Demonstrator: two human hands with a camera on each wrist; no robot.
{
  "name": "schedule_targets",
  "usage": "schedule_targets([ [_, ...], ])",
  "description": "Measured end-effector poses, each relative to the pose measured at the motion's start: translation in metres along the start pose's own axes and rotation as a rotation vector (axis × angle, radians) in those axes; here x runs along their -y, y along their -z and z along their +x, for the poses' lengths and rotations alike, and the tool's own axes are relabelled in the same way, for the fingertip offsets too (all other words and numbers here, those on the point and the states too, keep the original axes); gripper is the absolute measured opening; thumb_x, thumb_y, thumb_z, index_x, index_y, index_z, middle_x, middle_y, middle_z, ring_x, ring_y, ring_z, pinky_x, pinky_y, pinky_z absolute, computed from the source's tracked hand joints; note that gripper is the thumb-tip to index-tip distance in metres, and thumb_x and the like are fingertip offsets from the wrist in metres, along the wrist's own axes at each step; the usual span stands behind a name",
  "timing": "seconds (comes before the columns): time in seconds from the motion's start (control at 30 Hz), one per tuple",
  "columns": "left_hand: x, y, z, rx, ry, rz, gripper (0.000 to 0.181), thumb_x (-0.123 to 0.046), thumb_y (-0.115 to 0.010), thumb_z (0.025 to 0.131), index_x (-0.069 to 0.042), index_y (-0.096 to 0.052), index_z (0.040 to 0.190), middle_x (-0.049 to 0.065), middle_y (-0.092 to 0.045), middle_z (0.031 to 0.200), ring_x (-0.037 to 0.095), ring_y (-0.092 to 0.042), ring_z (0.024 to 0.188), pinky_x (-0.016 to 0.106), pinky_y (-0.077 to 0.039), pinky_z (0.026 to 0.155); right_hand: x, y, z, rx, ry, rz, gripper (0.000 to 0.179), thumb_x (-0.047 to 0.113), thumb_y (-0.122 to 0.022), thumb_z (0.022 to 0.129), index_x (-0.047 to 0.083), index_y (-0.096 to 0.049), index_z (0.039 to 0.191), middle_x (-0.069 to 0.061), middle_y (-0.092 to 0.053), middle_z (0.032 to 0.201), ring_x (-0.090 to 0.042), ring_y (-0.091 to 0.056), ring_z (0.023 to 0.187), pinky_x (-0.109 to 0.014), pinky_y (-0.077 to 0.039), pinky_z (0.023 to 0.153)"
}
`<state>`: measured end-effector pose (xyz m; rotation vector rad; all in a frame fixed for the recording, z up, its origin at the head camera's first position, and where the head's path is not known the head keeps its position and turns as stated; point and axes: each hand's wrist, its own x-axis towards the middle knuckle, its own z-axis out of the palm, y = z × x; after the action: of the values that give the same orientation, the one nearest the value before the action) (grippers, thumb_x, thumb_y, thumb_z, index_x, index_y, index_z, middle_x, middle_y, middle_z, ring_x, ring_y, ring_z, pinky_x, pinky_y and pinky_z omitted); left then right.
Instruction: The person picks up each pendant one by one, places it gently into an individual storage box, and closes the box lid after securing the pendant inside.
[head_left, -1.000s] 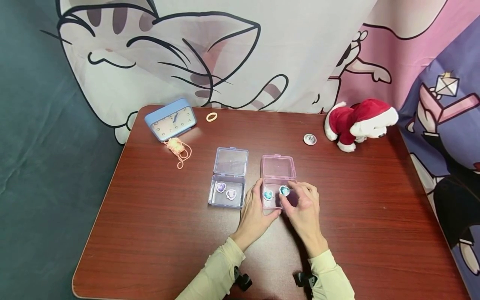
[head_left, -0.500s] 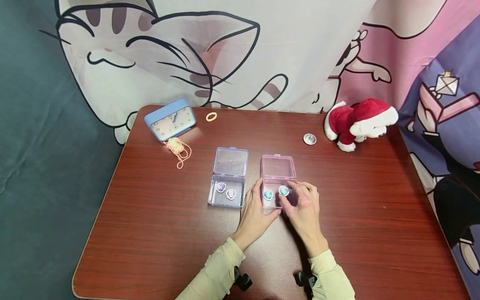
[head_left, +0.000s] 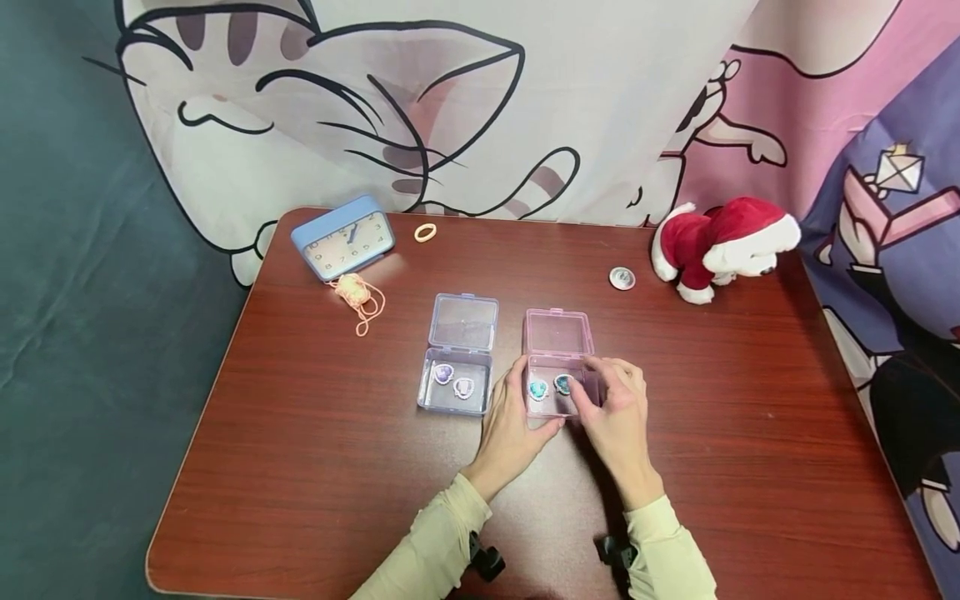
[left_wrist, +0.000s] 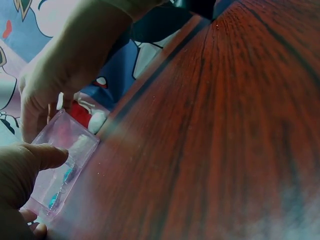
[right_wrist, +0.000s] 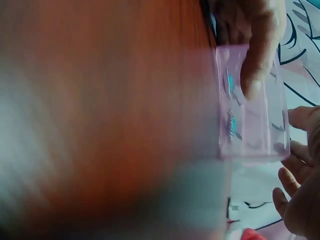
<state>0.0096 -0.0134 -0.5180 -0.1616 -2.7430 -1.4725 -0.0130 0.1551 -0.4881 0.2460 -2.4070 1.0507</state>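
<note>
A clear pink box [head_left: 557,335] stands on the table with its lid raised. My left hand [head_left: 512,429] grips it at the left side and front, the thumb [left_wrist: 52,156] bent over its wall. Two small teal gems with pale sparkly rims lie inside: one at the left [head_left: 537,389], the other to the right [head_left: 562,384]. Over the box's right side is my right hand [head_left: 617,410]; its thumb overlaps the right gem in the head view. In the right wrist view the same hand's fingers [right_wrist: 295,172] are spread, holding nothing, and both gems show apart from them.
A purple-tinted clear box [head_left: 463,323], lid raised, holds two lilac gems [head_left: 453,381] left of the hands. Farther back are a blue clock [head_left: 343,237], peach yarn [head_left: 352,293], a cream ring [head_left: 425,232], a round silver piece [head_left: 622,278] and a plush dog [head_left: 720,246] in red.
My right hand has let go of the right teal gem, which now lies in the pink box, and has drawn slightly to the right. My left hand has stayed in place.
</note>
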Motion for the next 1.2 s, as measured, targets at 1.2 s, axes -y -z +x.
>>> schedule_targets([
  [1.2, 0.002, -0.005, 0.001, 0.0, 0.019, 0.014, 0.111, -0.033, -0.094, 0.078, -0.017, -0.027, 0.165, 0.012, -0.053, 0.152, 0.026, -0.053, 0.136, 0.047, -0.05, 0.109, -0.022, -0.012, 0.063, 0.054, -0.851, 0.602, 0.045, 0.024, -0.07, 0.102, -0.007, -0.064, 0.134, 0.005, -0.074, 0.092, -0.007, -0.07, 0.085, -0.016, -0.058, 0.074],
])
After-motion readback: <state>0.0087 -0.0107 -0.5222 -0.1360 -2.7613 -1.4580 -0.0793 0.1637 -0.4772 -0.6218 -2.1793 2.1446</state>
